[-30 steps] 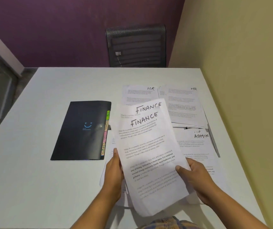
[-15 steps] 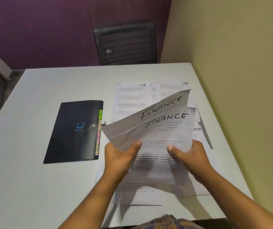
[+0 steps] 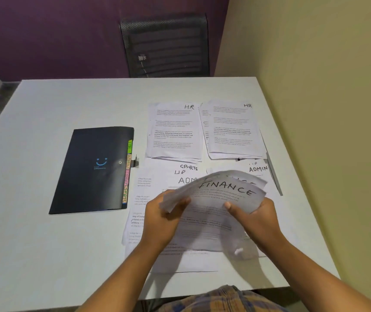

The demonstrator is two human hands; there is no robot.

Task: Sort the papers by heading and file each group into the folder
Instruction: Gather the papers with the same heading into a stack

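Both hands hold a small stack of papers headed FINANCE (image 3: pixel 222 194), bent over and lifted above the table. My left hand (image 3: pixel 162 217) grips its left edge, my right hand (image 3: pixel 254 217) its right edge. Beneath them lie loose sheets headed SPORTS, HR and ADMIN (image 3: pixel 175 176), and another ADMIN sheet (image 3: pixel 258 168) to the right. Two HR piles (image 3: pixel 174 131) (image 3: pixel 231 129) sit further back. A shut black folder (image 3: pixel 94 170) with coloured index tabs along its right edge lies to the left of the papers.
The white table (image 3: pixel 45 255) ends at a yellow wall on the right. A black mesh chair (image 3: pixel 165 45) stands behind the far edge. A thin dark strip (image 3: pixel 274 174) lies along the right side of the papers.
The FINANCE stack has been tipped from upright and facing me to bent low and flat over the loose sheets. Both hands moved down with it.
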